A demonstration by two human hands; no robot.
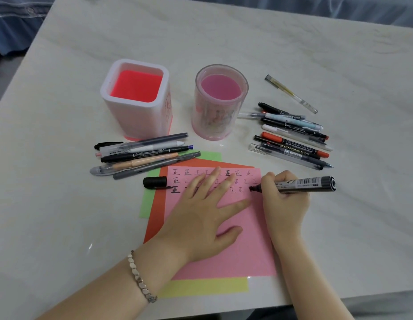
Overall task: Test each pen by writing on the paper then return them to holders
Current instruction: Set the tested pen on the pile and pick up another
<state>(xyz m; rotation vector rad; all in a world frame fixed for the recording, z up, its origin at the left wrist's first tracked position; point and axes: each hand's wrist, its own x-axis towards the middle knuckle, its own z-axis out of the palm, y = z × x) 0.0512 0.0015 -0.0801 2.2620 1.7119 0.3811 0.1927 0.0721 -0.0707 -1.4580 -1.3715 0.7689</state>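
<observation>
**Marker test at the third row of the pink sheet**

Your right grip [284, 197] is closed round the marker [309, 183], its tip down at the right end of the third row on the pink sheet [235, 250]. Your left grip [201, 211] lies flat with fingers spread, likely pinning the sheet against the stroke. The cap [155, 182] sits just left of the sheet, off the writing. The square holder [136, 98] and round holder [218, 105] stand empty at the far side. Pens lie in a left pile [141, 155] and a right pile [293, 135] on the worktop [62, 204], so nothing looks returned yet.

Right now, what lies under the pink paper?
An orange sheet, a green sheet and a yellow sheet poke out; anything else beneath the pink paper is hidden.
</observation>
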